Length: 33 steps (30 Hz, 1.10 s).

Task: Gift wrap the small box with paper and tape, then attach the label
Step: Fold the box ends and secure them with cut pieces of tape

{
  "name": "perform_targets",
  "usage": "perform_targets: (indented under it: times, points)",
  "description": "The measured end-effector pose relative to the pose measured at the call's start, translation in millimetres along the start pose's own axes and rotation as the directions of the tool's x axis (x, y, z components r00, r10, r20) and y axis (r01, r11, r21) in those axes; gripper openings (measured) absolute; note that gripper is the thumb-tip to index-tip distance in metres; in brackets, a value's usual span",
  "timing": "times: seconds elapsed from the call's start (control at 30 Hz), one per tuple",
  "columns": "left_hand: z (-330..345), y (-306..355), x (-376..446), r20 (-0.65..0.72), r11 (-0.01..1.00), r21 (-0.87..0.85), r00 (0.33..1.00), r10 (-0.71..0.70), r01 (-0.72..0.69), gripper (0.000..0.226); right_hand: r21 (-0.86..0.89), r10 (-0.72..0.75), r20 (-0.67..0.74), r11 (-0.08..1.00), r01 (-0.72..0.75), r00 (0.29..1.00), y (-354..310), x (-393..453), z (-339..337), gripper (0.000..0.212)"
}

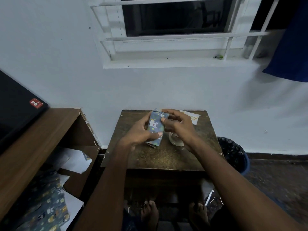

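The small box (pixel 155 126), covered in blue-grey paper printed with little animals, stands on end just above the small brown table (pixel 163 157). My left hand (pixel 141 133) grips it from the left, thumb across its lower front. My right hand (pixel 177 125) pinches the paper at the box's top right edge with fingers and thumb. A roll of clear tape (pixel 175 140) lies on the table under my right wrist. The white label (pixel 194 117) with yellow writing lies at the table's back right corner.
A brown shelf unit (pixel 40 139) stands to the left, with a black case (pixel 16 105) on top and leftover wrapping paper (pixel 50 205) and white sheets below. A bin with a black liner (pixel 233 154) sits right of the table. My bare feet (pixel 150 212) are under the table.
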<state>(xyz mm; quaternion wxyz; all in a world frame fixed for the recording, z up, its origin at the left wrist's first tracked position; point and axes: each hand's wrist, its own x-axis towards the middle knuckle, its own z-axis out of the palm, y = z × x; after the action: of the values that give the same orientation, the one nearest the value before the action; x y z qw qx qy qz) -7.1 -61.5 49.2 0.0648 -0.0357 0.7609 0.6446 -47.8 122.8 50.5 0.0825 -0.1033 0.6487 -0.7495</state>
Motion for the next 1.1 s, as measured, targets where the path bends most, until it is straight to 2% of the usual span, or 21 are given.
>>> perform_targets:
  times: [0.13, 0.3, 0.43, 0.5, 0.57, 0.63, 0.73, 0.83, 0.9, 1.0, 1.1]
  points:
    - [-2.6, 0.2, -1.0, 0.021, 0.999, 0.04, 1.0, 0.018, -0.019, 0.078, 0.099, 0.119, -0.062, 0.989, -0.113, 0.991, -3.5, 0.3, 0.6, 0.022]
    - [-5.2, 5.5, -4.4, 0.035, 0.989, 0.078, 0.992, 0.119, -0.121, 0.081, 0.212, 0.274, -0.102, 0.945, -0.249, 0.956, 1.8, 9.2, -5.2, 0.024]
    - [-8.5, -0.5, -1.2, 0.027, 0.942, 0.275, 0.981, 0.193, -0.193, 0.097, 0.329, 0.357, -0.124, 0.895, -0.301, 0.926, 7.1, 11.3, -6.1, 0.022]
    - [-7.9, -1.8, -0.2, -0.041, 0.896, 0.373, 0.961, 0.275, -0.241, 0.093, 0.329, 0.36, -0.132, 0.895, -0.302, 0.924, 11.0, 13.2, -5.4, 0.021]
    - [-6.8, -2.0, -0.9, -0.139, 0.863, 0.439, 0.929, 0.342, -0.252, 0.082, 0.22, 0.327, -0.141, 0.93, -0.293, 0.934, 12.7, 13.1, -3.8, 0.018]
    - [-6.2, -3.6, 0.0, -0.209, 0.811, 0.542, 0.899, 0.386, -0.222, 0.083, 0.057, 0.293, -0.156, 0.956, -0.287, 0.943, 13.4, 11.1, -2.4, 0.019]
    - [-4.1, -5.5, 3.1, -0.243, 0.642, 0.764, 0.895, 0.373, -0.06, 0.094, -0.175, 0.223, -0.215, 0.949, -0.262, 0.951, 16.4, 9.6, -5.9, 0.029]
    - [2.8, -8.4, 1.5, -0.176, 0.342, 0.934, 0.967, 0.182, 0.106, 0.101, -0.54, 0.091, -0.216, 0.818, -0.197, 0.972, 14.7, 8.2, -15.1, 0.02]
    - [10.7, -11.5, -0.7, -0.146, 0.237, 0.964, 0.985, 0.09, 0.122, 0.114, -0.696, 0.072, -0.152, 0.701, -0.158, 0.986, 10.3, 5.8, -21.5, 0.026]
    - [22.0, -16.3, -0.3, -0.135, 0.196, 0.973, 0.989, 0.059, 0.121, 0.127, -0.777, 0.09, -0.079, 0.618, -0.118, 0.993, 6.7, 4.1, -29.4, 0.026]
    - [31.8, -12.7, 2.2, -0.16, 0.215, 0.967, 0.982, 0.1, 0.136, 0.115, -0.819, 0.115, -0.004, 0.569, -0.07, 0.993, 2.8, -1.2, -32.5, 0.025]
